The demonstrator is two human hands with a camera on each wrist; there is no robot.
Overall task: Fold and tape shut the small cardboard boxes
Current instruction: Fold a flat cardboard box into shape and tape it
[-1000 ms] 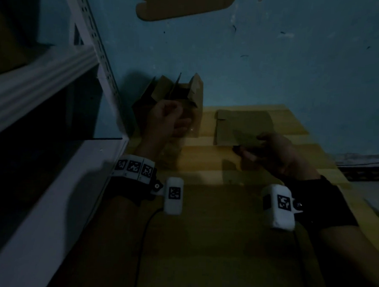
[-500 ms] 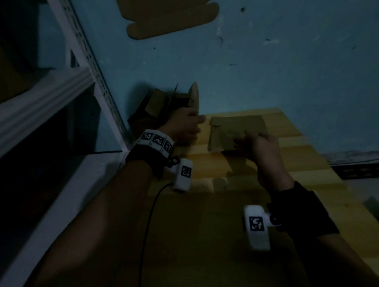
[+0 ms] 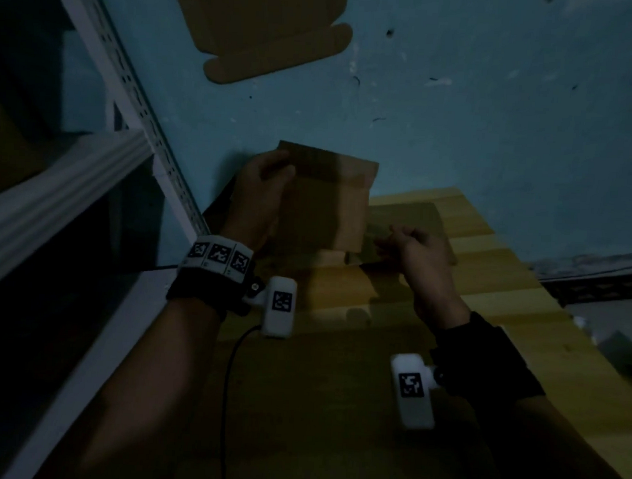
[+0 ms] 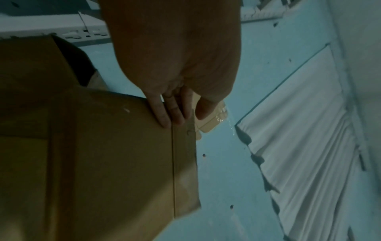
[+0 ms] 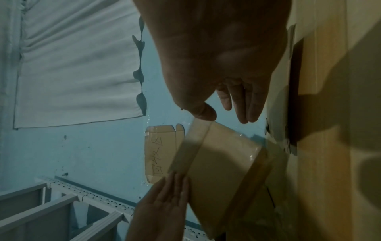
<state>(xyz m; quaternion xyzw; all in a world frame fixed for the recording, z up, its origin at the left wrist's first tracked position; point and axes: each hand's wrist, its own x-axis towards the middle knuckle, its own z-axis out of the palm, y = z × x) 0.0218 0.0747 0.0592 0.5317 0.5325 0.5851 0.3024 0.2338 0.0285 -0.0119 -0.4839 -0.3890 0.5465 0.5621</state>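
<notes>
While the left hand (image 3: 260,195) grips the flat box (image 3: 326,199) upright at centre frame, the right hand (image 3: 414,249), fingers relaxed and empty, sits lower right, just beside its bottom edge.

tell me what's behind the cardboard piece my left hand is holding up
Behind the flat cardboard piece held by the left hand are the blue wall and the wooden table. Whatever stands directly behind it is covered.

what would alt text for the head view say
In dim light, the left hand holds a flat cardboard box blank upright above a wooden table, while the right hand reaches toward it. A blue wall stands behind.
</notes>
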